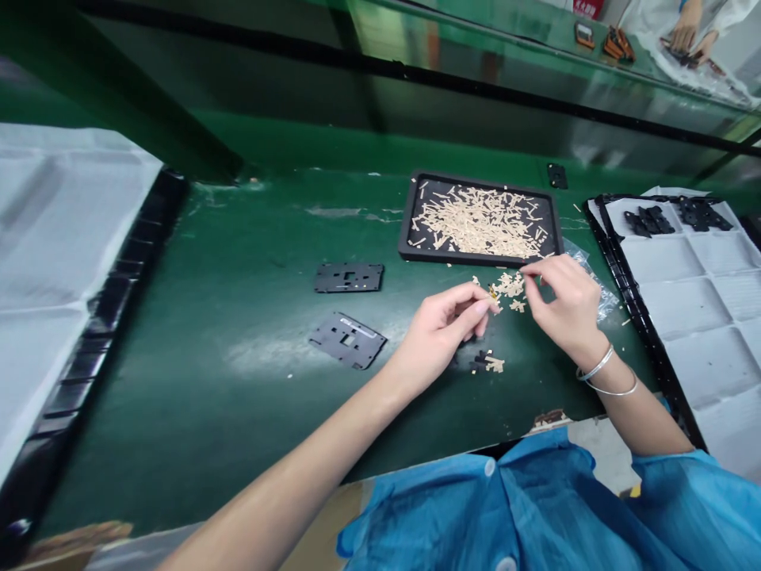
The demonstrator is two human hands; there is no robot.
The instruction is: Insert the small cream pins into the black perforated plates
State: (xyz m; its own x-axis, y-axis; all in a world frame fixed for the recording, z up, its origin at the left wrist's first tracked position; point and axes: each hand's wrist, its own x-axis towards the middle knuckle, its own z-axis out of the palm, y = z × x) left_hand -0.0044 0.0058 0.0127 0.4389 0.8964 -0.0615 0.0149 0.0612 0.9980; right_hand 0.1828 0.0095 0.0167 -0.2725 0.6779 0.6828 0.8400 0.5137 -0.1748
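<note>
My left hand is closed, thumb and forefinger pinched on a small piece with a yellowish part, too small to name. To its right, my right hand has its thumb and fingertip pressed together beside a loose pile of small beige strips; whatever is between them is too small to make out. Beyond both hands lies a black tray full of beige strips. A few black pieces with beige strips rest on the green table below my hands.
Two flat black plates lie left of my hands. Partitioned white trays stand at the left and right, the right one holding black parts. A clear bag lies beside my right hand. Across the partition, a person's hands handle something.
</note>
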